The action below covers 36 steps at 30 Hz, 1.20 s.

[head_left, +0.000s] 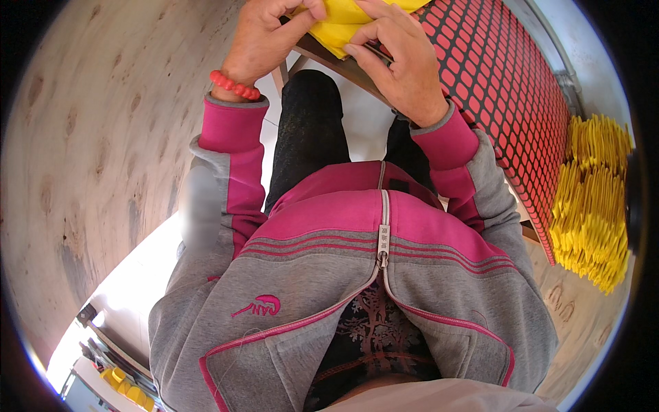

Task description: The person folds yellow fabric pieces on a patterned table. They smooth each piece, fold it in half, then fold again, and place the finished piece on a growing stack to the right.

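You have the yellow cloth (338, 26) at the far middle of the scene, over the near edge of the bench (506, 82) and partly cut off by the top of the view. Your 2 hands work on it together. Your left hand (264, 34) is on its left side, the grip pinching the cloth between thumb and finger. Your right hand (406, 60) is on its right side, with thumb and curled finger pinching near the edge closest to you – the other fingers reach farther over the cloth.

Expect it to be light and soft: it looks thin, creases easily and should fold rather than hold its shape. It may slide a little because of its slight sheen, but it does not look fragile. Take hold right at the edges, with 1 pinch on each side, and keep the tension gentle so the layers stay level.

A red and black cover lies on the bench, right of your right hand. At the far right stands a stack (592, 213) of yellow pieces. A red bracelet (235, 86) circles your left wrist, clear of the cloth.
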Motion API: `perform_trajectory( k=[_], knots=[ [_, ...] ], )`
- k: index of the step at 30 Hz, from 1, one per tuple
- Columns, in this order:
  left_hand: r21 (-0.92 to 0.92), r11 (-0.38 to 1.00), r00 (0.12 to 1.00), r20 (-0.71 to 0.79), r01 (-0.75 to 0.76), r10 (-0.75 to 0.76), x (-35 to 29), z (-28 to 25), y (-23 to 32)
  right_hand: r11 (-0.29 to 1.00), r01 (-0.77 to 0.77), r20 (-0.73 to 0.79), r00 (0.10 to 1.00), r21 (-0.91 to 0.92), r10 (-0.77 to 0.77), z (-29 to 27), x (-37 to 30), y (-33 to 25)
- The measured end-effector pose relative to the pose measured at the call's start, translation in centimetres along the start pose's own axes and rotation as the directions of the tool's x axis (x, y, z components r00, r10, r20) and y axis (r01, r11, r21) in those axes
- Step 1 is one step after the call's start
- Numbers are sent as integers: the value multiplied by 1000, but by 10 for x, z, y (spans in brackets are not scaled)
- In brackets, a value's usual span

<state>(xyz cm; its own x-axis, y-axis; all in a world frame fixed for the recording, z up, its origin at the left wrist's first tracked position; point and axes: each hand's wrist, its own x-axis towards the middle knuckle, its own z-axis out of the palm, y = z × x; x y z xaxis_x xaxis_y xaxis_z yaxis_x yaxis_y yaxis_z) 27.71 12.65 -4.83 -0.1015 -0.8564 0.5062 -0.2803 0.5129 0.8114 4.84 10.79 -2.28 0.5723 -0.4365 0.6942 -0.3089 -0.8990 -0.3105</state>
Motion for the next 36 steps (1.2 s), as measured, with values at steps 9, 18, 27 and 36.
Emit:
perform_trajectory(
  k=[9, 18, 27, 36],
  knots=[
    [-33, 967, 962, 94, -254, 256, 1, 0, 3, 991, 125, -131, 983, -50, -130, 5, -8, -3],
    [41, 973, 959, 183, -226, 215, 1, -11, -17, 975, -186, 237, 949, -117, 209, -5, -144, 8],
    [158, 975, 975, 184, -155, 126, -3, -10, -8, 825, -286, 251, 859, -488, 447, -16, -210, 68],
    [107, 975, 967, 188, -196, 174, 2, -12, -10, 794, -299, 274, 826, -528, 493, -17, -187, 69]
  ],
)
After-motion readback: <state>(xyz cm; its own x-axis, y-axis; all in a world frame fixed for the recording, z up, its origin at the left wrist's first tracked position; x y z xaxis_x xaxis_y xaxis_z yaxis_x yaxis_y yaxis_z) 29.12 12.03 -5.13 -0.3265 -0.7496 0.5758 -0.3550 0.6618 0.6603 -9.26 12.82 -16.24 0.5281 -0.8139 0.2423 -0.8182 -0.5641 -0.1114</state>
